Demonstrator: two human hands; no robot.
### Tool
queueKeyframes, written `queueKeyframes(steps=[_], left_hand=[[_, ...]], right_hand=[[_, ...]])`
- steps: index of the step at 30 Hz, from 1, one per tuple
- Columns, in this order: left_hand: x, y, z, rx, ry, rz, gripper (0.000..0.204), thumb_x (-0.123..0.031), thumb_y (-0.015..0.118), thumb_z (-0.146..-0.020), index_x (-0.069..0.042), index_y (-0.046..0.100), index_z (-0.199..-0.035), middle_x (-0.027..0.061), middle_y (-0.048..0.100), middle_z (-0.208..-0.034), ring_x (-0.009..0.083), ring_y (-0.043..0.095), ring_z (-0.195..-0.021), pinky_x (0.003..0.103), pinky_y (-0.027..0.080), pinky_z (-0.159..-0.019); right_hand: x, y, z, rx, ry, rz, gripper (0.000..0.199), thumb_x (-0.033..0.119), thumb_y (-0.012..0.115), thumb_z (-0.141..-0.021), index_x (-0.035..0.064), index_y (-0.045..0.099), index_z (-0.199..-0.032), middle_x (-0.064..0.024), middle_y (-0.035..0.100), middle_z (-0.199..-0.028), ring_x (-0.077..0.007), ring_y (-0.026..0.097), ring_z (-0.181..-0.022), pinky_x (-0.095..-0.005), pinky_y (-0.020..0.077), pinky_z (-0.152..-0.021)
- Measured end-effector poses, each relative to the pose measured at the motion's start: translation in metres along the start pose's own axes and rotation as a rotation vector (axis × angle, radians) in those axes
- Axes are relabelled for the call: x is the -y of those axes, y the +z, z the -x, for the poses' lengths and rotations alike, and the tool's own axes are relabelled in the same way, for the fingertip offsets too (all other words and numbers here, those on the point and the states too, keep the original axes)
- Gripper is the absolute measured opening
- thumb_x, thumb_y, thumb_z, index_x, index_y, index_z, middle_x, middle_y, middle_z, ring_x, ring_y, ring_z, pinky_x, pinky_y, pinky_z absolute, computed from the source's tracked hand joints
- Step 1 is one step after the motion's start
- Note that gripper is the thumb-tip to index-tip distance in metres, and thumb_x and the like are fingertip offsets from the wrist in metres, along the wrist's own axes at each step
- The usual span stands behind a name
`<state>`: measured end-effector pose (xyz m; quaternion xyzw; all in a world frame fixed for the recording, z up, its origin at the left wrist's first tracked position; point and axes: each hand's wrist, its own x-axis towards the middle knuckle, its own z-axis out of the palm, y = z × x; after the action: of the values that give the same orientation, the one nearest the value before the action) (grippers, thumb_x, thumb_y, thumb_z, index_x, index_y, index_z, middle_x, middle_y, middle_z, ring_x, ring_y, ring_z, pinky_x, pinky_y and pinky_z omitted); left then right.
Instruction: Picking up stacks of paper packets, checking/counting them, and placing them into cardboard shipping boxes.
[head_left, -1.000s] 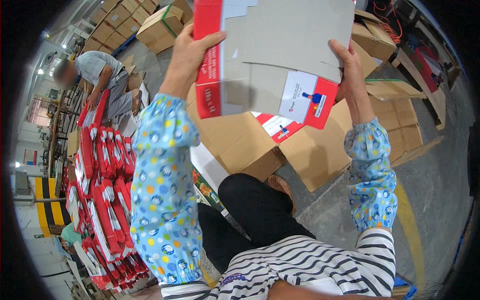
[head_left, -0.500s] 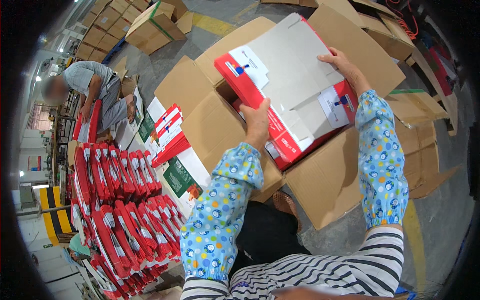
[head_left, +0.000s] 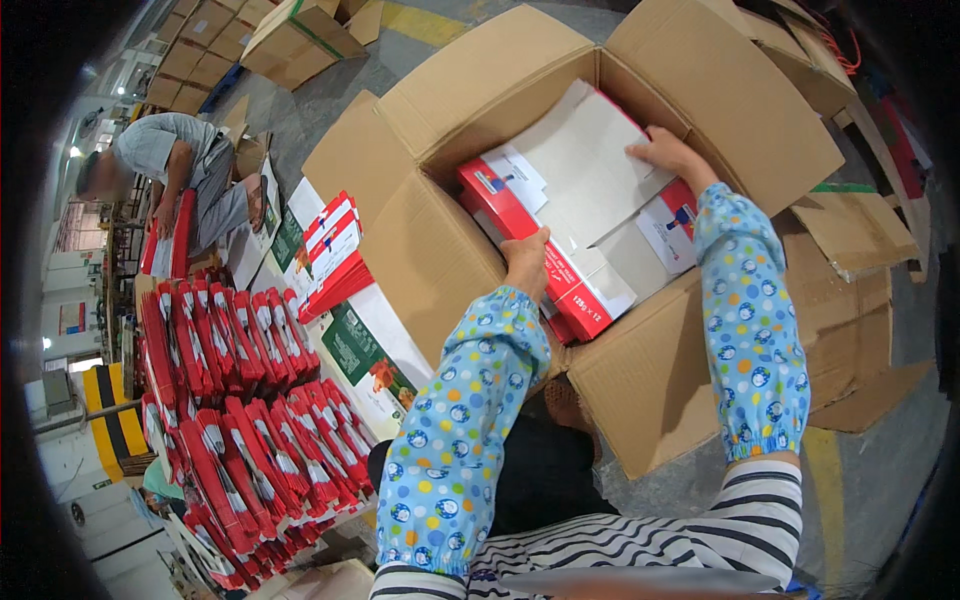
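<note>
Right, status from where I stand:
Landmark: big open cardboard carton (head_left: 650,390), flaps folded out, sitting on the grey floor straight ahead of the seated person.
Bundle: stack of flat red-and-white folded boxes (head_left: 585,205), tilted, lying inside the carton, grey-white back panel facing up.
Left hand (head_left: 527,262): at the bundle's near edge, just inside the carton's near-left wall; fingers curled down over the red edge, gripping it.
Right hand (head_left: 668,152): at the bundle's far-right edge, close to the carton's back wall; fingers pressed flat on the top panel, thumb side hooked at the edge, holding the bundle.
Sleeves: blue dotted sleeve covers (head_left: 455,430) on both forearms, both reaching over the carton's near wall.
Left of carton: small pile of the same red-and-white flats (head_left: 335,255), just beside the left flap; green-printed flat sheets (head_left: 360,350) under and near it.
Further left of carton: long fanned rows of red flats (head_left: 240,400) on the floor.
Far left of carton: another person (head_left: 175,165), bent over, handling red flats.
Right of carton: loose flattened cardboard sheets (head_left: 850,290), touching its right side.
Beyond carton: more brown cartons (head_left: 300,30), well apart.
</note>
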<state>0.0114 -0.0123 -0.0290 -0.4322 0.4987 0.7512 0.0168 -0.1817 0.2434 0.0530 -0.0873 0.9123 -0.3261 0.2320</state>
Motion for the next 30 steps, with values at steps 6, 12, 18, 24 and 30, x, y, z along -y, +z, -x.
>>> queueKeyframes(steps=[6,12,18,24,30], left_hand=[[-0.005,-0.033,-0.027,-0.137,-0.051,-0.095,0.062,-0.010,0.080,-0.073,0.008,0.044,-0.120,0.0229,0.054,-0.123,0.0286,0.058,-0.108,0.040,0.050,-0.090],[-0.020,-0.007,0.017,-0.081,0.088,-0.189,0.056,-0.010,0.076,-0.074,0.010,0.045,-0.117,0.0234,0.056,-0.119,0.0298,0.062,-0.097,0.041,0.054,-0.082],[-0.033,-0.002,0.043,-0.083,0.009,-0.064,0.042,-0.006,0.074,-0.075,0.010,0.049,-0.105,0.0200,0.062,-0.099,0.0273,0.065,-0.090,0.041,0.057,-0.074],[-0.046,-0.011,0.042,0.188,-0.079,-0.207,0.057,0.002,0.071,-0.075,0.010,0.034,-0.117,0.0221,0.055,-0.113,0.0291,0.064,-0.090,0.038,0.058,-0.070],[-0.037,-0.003,0.049,-0.207,0.070,-0.660,0.081,-0.005,0.070,-0.078,0.009,0.016,-0.137,0.0283,0.048,-0.126,0.0338,0.058,-0.111,0.044,0.049,-0.095]], right_hand=[[0.046,0.032,0.024,-0.269,-0.094,0.155,0.074,0.044,0.063,-0.082,-0.0122,0.044,-0.126,-0.0333,0.055,-0.123,-0.0420,0.053,-0.119,-0.0434,0.0410,-0.102],[0.009,-0.003,0.052,0.051,0.129,0.062,0.082,0.035,0.064,-0.076,-0.0113,0.035,-0.137,-0.0332,0.046,-0.134,-0.0393,0.047,-0.127,-0.0396,0.0375,-0.106],[-0.003,-0.007,0.073,0.187,0.166,0.129,0.091,0.028,0.070,-0.066,-0.0116,0.034,-0.139,-0.0283,0.047,-0.137,-0.0339,0.047,-0.128,-0.0353,0.0384,-0.106],[-0.014,0.002,0.065,0.133,0.184,-0.064,0.086,0.023,0.080,-0.065,-0.0068,0.042,-0.136,-0.0209,0.057,-0.126,-0.0293,0.054,-0.117,-0.0365,0.0413,-0.102],[-0.021,0.003,0.063,-0.048,-0.016,-0.052,0.081,0.018,0.081,-0.070,-0.0040,0.040,-0.136,-0.0245,0.058,-0.126,-0.0336,0.055,-0.118,-0.0400,0.0438,-0.099]])
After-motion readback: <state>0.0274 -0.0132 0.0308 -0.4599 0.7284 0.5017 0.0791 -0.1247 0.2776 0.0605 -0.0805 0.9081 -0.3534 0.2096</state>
